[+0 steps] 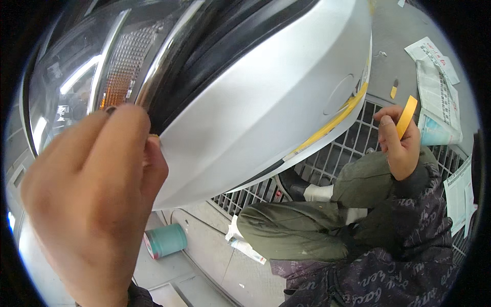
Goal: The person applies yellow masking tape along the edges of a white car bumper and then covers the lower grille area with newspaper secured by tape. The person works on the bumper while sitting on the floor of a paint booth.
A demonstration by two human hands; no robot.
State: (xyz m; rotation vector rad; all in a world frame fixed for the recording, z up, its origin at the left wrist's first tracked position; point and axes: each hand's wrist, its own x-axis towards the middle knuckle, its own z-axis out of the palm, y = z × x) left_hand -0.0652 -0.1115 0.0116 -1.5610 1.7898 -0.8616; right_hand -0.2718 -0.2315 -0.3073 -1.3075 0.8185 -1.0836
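Large in the foreground, my left hand (97,189) is closed, its thumb and fingers pinched together at the lower edge of a clear headlight (71,71), where it meets a white bumper (255,97). A tiny tan edge shows at the fingertips, but what they hold is mostly hidden. Out to the right, above my knee, my right hand (401,146) grips yellow masking tape (407,116), which stands up between thumb and fingers. Another strip of yellow tape (332,123) runs along the bumper's lower edge, apart from both hands.
A teal can (165,240) lies on its side on the floor at lower left. Printed paper sheets (439,97) lie at the right, near a small yellow-handled blade (394,89). Floor grating (342,153) runs under the bumper, beside my folded legs (291,230).
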